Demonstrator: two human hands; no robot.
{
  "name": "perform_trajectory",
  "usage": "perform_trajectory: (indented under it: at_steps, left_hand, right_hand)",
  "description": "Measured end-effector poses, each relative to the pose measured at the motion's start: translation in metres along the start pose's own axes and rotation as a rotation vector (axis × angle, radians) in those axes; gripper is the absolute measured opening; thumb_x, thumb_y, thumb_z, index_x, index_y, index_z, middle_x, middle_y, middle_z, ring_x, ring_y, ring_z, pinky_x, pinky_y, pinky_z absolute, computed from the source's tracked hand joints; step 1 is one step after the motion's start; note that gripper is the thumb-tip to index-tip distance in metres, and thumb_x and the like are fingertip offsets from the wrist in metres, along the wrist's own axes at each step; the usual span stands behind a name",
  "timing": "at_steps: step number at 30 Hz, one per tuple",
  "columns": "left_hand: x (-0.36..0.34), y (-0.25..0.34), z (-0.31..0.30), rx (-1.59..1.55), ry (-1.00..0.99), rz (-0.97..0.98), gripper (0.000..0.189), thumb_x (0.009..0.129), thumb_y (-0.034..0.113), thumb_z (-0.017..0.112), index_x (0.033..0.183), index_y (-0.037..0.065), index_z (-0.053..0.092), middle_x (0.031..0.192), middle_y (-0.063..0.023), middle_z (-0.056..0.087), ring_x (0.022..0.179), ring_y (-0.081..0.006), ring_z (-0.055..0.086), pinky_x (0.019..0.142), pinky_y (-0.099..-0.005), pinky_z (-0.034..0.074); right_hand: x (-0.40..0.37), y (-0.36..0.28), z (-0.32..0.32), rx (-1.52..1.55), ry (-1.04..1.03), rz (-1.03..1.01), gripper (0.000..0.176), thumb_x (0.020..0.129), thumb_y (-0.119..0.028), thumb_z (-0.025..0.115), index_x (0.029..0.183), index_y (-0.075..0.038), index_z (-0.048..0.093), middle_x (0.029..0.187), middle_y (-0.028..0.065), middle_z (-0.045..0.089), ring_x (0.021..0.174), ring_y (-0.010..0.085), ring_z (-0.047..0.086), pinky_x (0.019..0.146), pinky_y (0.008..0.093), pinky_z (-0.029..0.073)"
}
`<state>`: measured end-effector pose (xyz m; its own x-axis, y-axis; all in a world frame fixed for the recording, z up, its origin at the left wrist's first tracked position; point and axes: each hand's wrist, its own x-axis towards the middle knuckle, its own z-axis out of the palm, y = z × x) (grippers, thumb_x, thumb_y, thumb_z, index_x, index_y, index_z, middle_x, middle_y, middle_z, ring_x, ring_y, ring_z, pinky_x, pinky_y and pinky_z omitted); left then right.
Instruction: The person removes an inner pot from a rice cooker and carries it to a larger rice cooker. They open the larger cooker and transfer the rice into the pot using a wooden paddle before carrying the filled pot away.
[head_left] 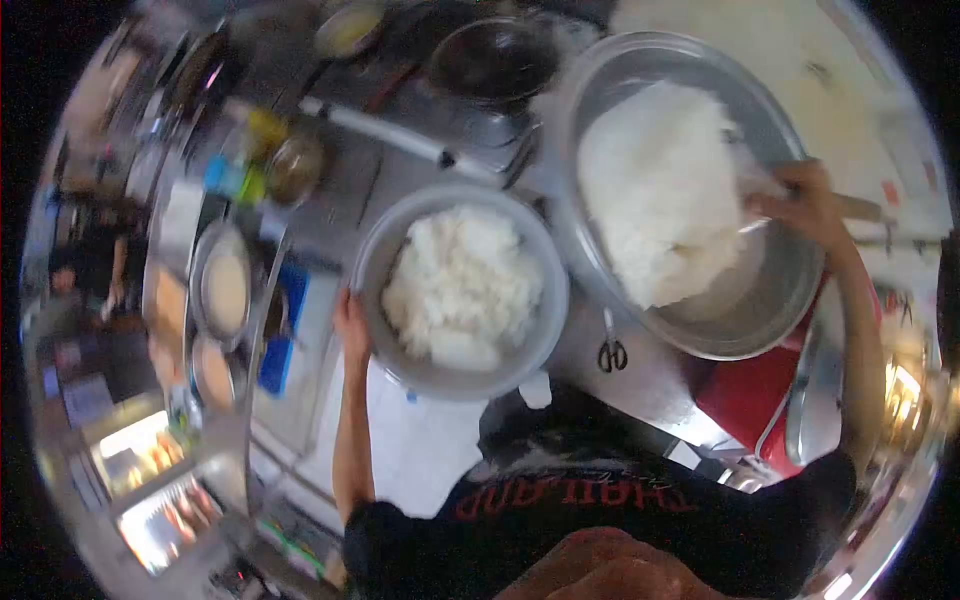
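The large metal basin (765,300), heaped with rice (660,190), sits at two o'clock. The smaller bowl (548,300) of rice lies at the centre. The right hand (805,205) grips a wooden handle (862,208) at the basin's three o'clock. The left hand (350,325) clasps the bowl's rim at nine o'clock.

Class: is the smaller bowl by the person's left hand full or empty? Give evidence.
Nearly full. White rice heaps across the smaller bowl, hiding its bottom; the left hand holds its rim.
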<state>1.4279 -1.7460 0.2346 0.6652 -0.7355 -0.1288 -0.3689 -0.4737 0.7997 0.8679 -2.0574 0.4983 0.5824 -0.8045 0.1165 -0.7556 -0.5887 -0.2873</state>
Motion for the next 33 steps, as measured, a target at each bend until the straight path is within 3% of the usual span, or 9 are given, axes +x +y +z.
perform_trajectory:
  at_steps: [4,6,9,11,20,25,28,31,33]
  left_hand:
    - [0.015,-0.051,0.008,-0.102,0.033,0.246,0.035,0.092,0.02,0.045,0.108,-0.008,0.056,0.103,-0.0179,0.062,0.098,-0.0254,0.057,0.09,-0.0352,0.042]
    - [0.008,-0.02,0.003,-0.177,0.0,0.162,0.032,0.092,0.019,0.045,0.108,-0.007,0.057,0.103,-0.0164,0.063,0.097,-0.0236,0.057,0.089,-0.0338,0.042]
    - [-0.007,0.015,-0.001,-0.302,0.002,0.119,0.031,0.091,0.017,0.045,0.109,-0.005,0.057,0.1,-0.014,0.064,0.094,-0.0212,0.057,0.087,-0.032,0.043]
    - [-0.004,0.005,0.003,-0.366,-0.007,0.118,0.031,0.091,0.017,0.044,0.11,-0.004,0.058,0.099,-0.0126,0.064,0.093,-0.0203,0.057,0.086,-0.0312,0.043]
    - [0.003,-0.008,0.01,-0.386,0.099,0.134,0.031,0.089,0.015,0.047,0.109,-0.003,0.061,0.096,-0.0205,0.066,0.091,-0.0251,0.062,0.081,-0.0338,0.045]
    - [0.004,-0.005,0.006,-0.437,0.068,0.186,0.031,0.088,0.015,0.048,0.109,-0.003,0.061,0.088,-0.0188,0.065,0.082,-0.0241,0.061,0.077,-0.0338,0.045]
    - [-0.003,-0.011,0.006,-0.406,0.069,0.143,0.03,0.088,0.015,0.049,0.108,-0.003,0.061,0.087,-0.0186,0.065,0.081,-0.0249,0.06,0.075,-0.0345,0.045]
    - [0.001,0.002,0.004,-0.341,0.12,0.163,0.029,0.088,0.016,0.049,0.106,-0.003,0.062,0.088,-0.019,0.064,0.081,-0.0275,0.061,0.075,-0.0354,0.045]
    - [-0.003,0.0,0.001,-0.32,0.137,0.163,0.029,0.087,0.016,0.05,0.106,-0.003,0.062,0.09,-0.0194,0.064,0.082,-0.0295,0.061,0.075,-0.036,0.045]
  right_hand:
    - [0.012,-0.117,-0.038,-0.295,-0.014,0.079,0.046,0.066,-0.043,0.081,0.06,-0.003,0.058,0.053,0.0078,0.054,0.047,0.0153,0.043,0.047,0.0329,0.033]
    - [0.011,-0.175,-0.039,-0.443,0.029,0.044,0.046,0.069,-0.047,0.078,0.064,-0.006,0.059,0.056,0.0068,0.056,0.048,0.0192,0.049,0.047,0.0344,0.036]
    - [-0.008,-0.215,0.014,-0.715,0.237,-0.394,0.042,0.075,-0.049,0.071,0.07,-0.009,0.059,0.062,0.0056,0.057,0.054,0.0242,0.055,0.052,0.0361,0.042]
    - [-0.02,-0.247,0.047,-0.67,0.202,-0.416,0.037,0.079,-0.045,0.067,0.073,-0.01,0.058,0.064,0.004,0.054,0.057,0.0224,0.055,0.057,0.0363,0.045]
    - [-0.032,-0.323,0.102,-0.741,-0.226,-0.187,0.025,0.083,-0.034,0.062,0.079,-0.009,0.063,0.07,0.0084,0.065,0.067,0.0235,0.066,0.062,0.0362,0.05]
    - [-0.03,-0.327,0.168,-0.696,-0.326,-0.428,0.033,0.087,-0.041,0.056,0.082,-0.009,0.064,0.068,0.0081,0.064,0.065,0.0248,0.066,0.063,0.0378,0.05]
    - [-0.01,-0.335,0.151,-0.704,-0.413,-0.449,0.02,0.082,-0.027,0.061,0.076,-0.009,0.068,0.071,0.0091,0.067,0.066,0.0263,0.067,0.064,0.0398,0.052]
    - [0.008,-0.343,0.095,-0.719,-0.313,-0.331,0.022,0.079,-0.03,0.064,0.076,-0.008,0.068,0.069,0.0103,0.066,0.067,0.0268,0.067,0.064,0.0393,0.052]
    - [0.005,-0.329,0.086,-0.752,-0.389,-0.465,0.025,0.077,-0.034,0.066,0.076,-0.009,0.068,0.068,0.0108,0.066,0.067,0.0279,0.067,0.063,0.0396,0.052]
